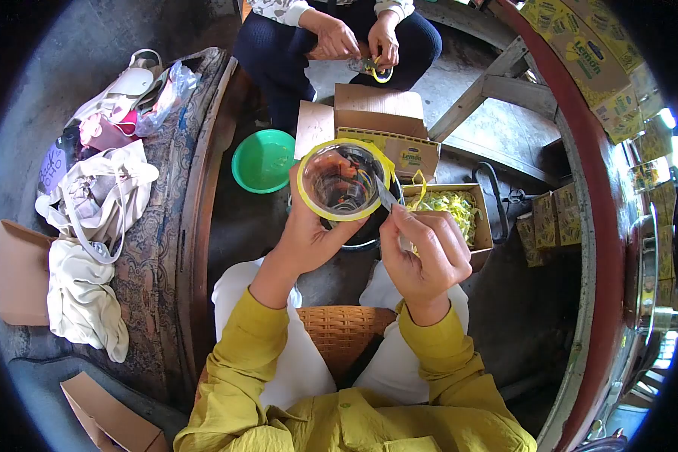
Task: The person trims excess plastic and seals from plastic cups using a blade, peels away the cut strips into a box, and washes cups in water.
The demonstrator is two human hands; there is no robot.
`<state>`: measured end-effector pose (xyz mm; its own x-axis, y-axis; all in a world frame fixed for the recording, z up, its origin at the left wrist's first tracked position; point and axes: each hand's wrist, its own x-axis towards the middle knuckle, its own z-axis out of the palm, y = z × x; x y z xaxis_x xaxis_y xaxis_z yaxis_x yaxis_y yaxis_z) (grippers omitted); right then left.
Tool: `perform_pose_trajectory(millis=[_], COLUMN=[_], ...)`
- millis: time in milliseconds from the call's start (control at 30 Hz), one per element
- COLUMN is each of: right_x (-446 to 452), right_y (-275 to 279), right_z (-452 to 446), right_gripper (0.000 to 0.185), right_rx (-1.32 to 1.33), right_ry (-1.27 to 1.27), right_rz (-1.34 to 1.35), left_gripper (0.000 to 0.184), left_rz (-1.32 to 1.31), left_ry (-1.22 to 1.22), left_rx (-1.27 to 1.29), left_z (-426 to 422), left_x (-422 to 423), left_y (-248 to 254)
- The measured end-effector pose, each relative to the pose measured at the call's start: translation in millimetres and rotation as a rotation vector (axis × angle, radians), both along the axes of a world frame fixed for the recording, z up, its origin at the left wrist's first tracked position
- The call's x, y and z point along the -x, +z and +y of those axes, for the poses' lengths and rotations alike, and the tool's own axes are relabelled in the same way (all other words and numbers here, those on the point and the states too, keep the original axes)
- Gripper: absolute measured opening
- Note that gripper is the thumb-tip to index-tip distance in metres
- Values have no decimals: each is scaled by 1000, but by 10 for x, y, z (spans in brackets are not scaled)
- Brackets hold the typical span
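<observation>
My left hand (pixel 306 239) is wrapped around a clear plastic cup (pixel 333 188) with a yellow rim, its round opening turned up towards me. Pinched between the thumb and fingers of my right hand (pixel 431 247) is a small knife (pixel 386 198), its grey blade touching the right side of the rim. A thin yellow strip (pixel 421 183) curls away near the blade. Beneath the cup, a dark round container (pixel 365 245) shows only in part. To its right stands an open cardboard box (pixel 485 235) filled with yellow-green plastic trimmings (pixel 453 206).
Across from me, another person's hands (pixel 358 41) work on a yellow-rimmed cup. An open lemon carton (pixel 414 155) and a green basin (pixel 264 161) stand between us. Bags (pixel 105 192) lie on a patterned bench at left. A red-edged table (pixel 606 226) runs along the right.
</observation>
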<state>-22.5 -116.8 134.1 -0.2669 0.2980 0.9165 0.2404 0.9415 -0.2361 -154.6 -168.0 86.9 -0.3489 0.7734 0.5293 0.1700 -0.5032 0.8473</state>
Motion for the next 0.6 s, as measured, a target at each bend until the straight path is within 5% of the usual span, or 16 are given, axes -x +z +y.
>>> perform_pose_trajectory(millis=[467,600], right_x=[-9,-39], right_y=[38,67], right_z=[34,74], right_gripper=[20,15], right_rx=[41,263], right_ry=[-70,8], right_rz=[26,88], left_gripper=[70,70], left_rz=[39,58], left_ry=[-3,-58], left_rx=[20,4], left_z=[0,6], left_x=[-108,-127], left_y=[39,12])
